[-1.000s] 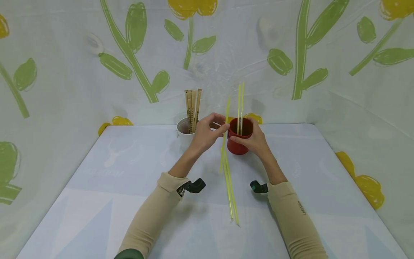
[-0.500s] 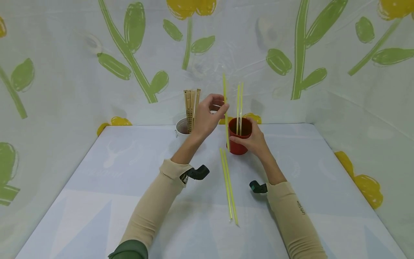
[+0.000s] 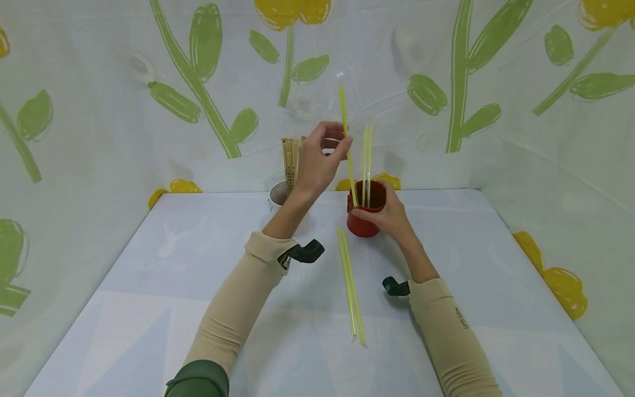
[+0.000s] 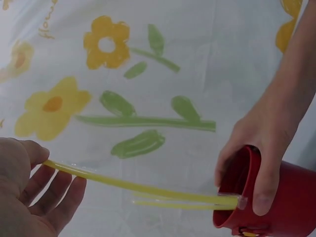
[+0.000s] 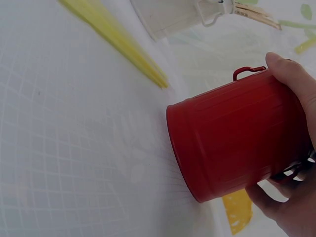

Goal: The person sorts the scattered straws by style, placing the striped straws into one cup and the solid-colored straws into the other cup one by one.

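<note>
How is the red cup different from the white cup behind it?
The red cup is gripped by the right hand; the white cup stands untouched. The red cup holds thin yellow straws; the white cup holds brown paper-wrapped sticks. Both stand upright on the table.

Legible text is scarce. In the left wrist view, slanted orange lettering (image 4: 45,30) at the upper left of the frame, printed on the flowered wall covering (image 4: 163,74), appears to read "flowe…"; the rest runs out of frame. In the head view, small dark print (image 3: 463,318) runs along the beige right sleeve (image 3: 448,336) at lower right; it is too small to read. The brown paper sticks (image 3: 291,160) standing in the white cup (image 3: 279,194) at upper centre carry rows of dark printed marks, not decipherable. The red cup (image 3: 364,215) shows no marking, nor does the counter (image 3: 149,309).
</note>
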Motion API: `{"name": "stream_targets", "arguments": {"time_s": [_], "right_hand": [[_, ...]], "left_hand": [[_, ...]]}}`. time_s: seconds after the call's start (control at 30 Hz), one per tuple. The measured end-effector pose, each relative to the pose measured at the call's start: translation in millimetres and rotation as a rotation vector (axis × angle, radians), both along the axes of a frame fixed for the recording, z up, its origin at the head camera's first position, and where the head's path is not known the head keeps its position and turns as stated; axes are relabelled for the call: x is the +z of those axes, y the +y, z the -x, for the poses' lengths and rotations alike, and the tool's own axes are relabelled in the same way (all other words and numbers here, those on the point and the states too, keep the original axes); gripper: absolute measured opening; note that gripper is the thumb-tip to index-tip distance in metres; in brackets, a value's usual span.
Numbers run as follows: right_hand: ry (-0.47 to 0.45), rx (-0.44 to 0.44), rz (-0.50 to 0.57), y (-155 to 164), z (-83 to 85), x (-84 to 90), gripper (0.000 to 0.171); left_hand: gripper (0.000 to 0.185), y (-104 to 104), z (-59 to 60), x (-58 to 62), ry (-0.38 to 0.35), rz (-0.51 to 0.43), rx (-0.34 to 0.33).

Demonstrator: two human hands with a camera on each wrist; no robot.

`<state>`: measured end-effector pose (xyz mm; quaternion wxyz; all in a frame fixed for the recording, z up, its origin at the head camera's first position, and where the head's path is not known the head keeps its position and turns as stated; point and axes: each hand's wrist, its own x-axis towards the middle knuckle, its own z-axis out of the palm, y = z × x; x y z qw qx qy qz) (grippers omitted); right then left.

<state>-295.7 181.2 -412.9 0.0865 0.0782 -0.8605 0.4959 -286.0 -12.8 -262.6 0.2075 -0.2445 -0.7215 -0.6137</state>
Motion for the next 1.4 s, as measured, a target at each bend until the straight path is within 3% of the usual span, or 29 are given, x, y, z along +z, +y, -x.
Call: {"name": "stream_targets", "arguments": {"time_s": [0.43, 0.7, 0.93, 1.4], "right_hand": [[-0.01, -0.005, 0.002, -0.5, 0.0, 0.4, 0.092], [-0.003, -0.005, 0.003, -0.3, 0.0, -1.2, 0.092], [0.023, -0.007, -0.006, 0.2, 1.8, -2.6, 0.091], [0.057, 0.007, -0.014, 1.5, 2.9, -2.6, 0.088]], "left_hand": [[0.027, 4.1, 7.1, -8.1, 0.0, 0.023, 0.005], [0.03, 8.7, 11.4, -23.3, -0.064, 0.089, -0.018], [0.032, 12.5, 16.7, -36.6, -0.077, 0.156, -0.028], [0.038, 20.4, 30.1, -64.8, -0.149, 0.319, -0.005]]}}
